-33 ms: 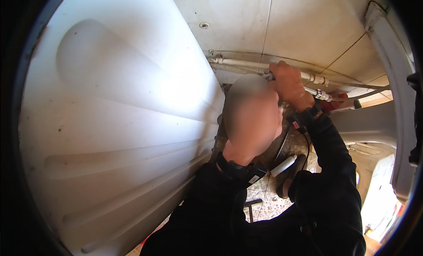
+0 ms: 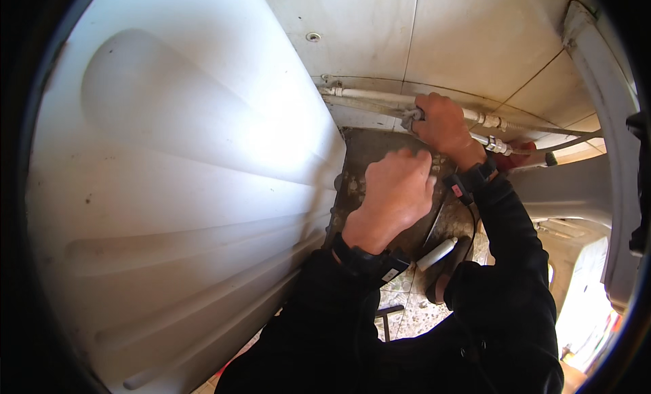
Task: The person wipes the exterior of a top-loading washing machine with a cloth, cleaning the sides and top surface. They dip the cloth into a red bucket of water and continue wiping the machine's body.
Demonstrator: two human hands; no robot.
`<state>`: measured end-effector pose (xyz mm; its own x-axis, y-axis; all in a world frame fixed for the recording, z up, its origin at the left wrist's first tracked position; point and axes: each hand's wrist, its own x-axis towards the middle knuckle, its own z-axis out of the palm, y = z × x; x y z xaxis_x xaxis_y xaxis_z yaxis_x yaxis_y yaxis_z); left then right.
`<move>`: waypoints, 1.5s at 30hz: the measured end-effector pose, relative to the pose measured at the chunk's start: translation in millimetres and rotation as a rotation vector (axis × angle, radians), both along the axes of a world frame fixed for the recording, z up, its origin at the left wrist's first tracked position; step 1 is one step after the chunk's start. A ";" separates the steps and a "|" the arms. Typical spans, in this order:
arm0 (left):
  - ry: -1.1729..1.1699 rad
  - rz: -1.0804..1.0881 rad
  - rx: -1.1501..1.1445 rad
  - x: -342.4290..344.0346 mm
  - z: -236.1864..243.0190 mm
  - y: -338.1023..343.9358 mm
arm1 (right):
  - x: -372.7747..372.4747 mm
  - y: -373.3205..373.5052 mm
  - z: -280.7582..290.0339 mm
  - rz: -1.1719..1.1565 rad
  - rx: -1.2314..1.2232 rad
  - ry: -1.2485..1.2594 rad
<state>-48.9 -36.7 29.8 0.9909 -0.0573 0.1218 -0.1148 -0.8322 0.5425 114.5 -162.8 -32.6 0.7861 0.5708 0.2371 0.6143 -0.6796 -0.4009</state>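
Note:
My right hand is closed on a grey item, a fitting or a wad of cloth, at two white pipes running along the wall. Below and left of it, my left hand is held with curled fingers over a dark, stained ledge; whatever may be in those fingers is hidden. To the right of my right hand, a pale coupling joins the lower pipe to a flexible hose.
A large ribbed white plastic panel fills the left. At right stand a pale upright fixture and a beige plastic item. A white tube lies below my hands; a red object sits behind the coupling. Tiled wall rises behind.

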 end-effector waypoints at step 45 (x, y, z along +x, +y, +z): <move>-0.461 0.205 -0.530 1.0 24.0 -4.4 | -57.2 95.4 -20.1 0.188 1.030 0.507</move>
